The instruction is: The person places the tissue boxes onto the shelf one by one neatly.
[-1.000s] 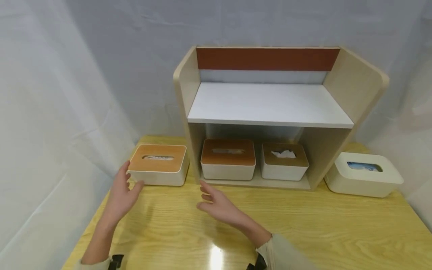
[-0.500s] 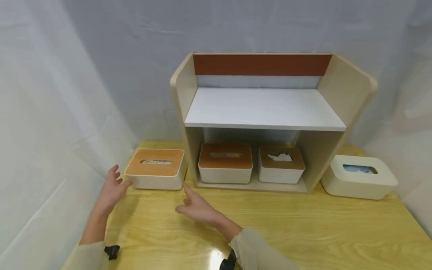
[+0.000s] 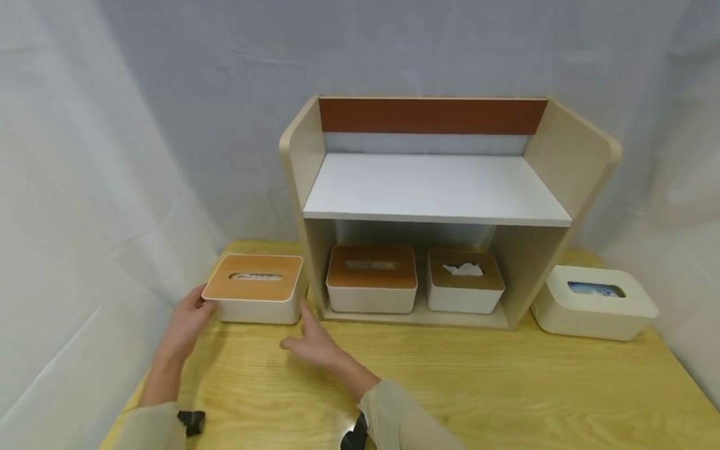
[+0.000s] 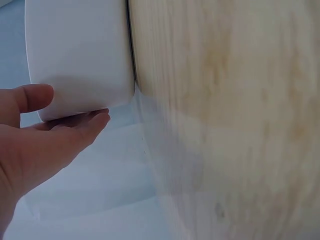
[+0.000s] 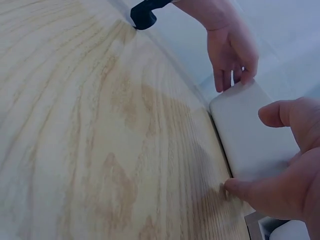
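A white tissue box (image 3: 253,310) with an orange-brown wood lid stands on the table left of the shelf unit. My left hand (image 3: 185,325) is at its left end; in the left wrist view, fairly straight fingers (image 4: 90,125) lie along that side and the thumb is by the front face. At the opposite end, my right hand (image 3: 317,344) has its index finger beside the box's right front corner. Its thumb is spread out in front of the box. In the right wrist view, both hands flank the box (image 5: 250,125); firm contact on the right cannot be told.
The two-level shelf unit (image 3: 439,187) holds a brown-lidded tissue box (image 3: 371,300) and a smaller tissue box (image 3: 464,300) on its lower level. Right of it stands a cream tissue box (image 3: 593,315). Pale curtains (image 3: 84,219) border the wooden table (image 3: 478,387).
My right hand has moved left from in front of the shelf unit to the box's right end. The left hand drew off slightly, then came back against the left end. The head view shifted slightly.
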### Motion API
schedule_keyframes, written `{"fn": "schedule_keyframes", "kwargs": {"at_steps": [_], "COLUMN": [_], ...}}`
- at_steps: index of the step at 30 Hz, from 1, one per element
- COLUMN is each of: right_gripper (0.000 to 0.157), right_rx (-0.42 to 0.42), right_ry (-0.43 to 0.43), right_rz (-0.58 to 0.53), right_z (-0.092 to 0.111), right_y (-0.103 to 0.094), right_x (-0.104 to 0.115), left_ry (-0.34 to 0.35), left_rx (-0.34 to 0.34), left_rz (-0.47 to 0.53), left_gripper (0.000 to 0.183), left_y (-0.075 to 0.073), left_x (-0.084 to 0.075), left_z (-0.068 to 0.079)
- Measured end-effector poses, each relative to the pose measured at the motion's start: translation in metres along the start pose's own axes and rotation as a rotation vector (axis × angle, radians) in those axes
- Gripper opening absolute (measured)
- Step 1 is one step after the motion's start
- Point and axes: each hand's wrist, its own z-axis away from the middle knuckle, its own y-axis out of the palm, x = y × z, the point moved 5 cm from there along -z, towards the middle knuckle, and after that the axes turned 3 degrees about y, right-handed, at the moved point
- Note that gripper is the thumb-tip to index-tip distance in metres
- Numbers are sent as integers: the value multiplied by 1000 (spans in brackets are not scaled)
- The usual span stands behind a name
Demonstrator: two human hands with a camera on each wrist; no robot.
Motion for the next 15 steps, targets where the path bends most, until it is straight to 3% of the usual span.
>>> {"fn": "schedule_keyframes", "kwargs": {"at_steps": [8, 15], "right_gripper": [100, 98], "right_rx": [82, 183], "right_ry": [48, 19], "right_rz": [-30, 7], "right_z": [-8, -12], "right_y": [-4, -8], "right_x": [-4, -8], "left_ry": [-10, -72], "left_rx": [4, -42], "left_rz": [7, 32], "left_gripper": [56, 56], "left_y": [4, 9], "left_x": [0, -2], "left_z": [3, 7]}}
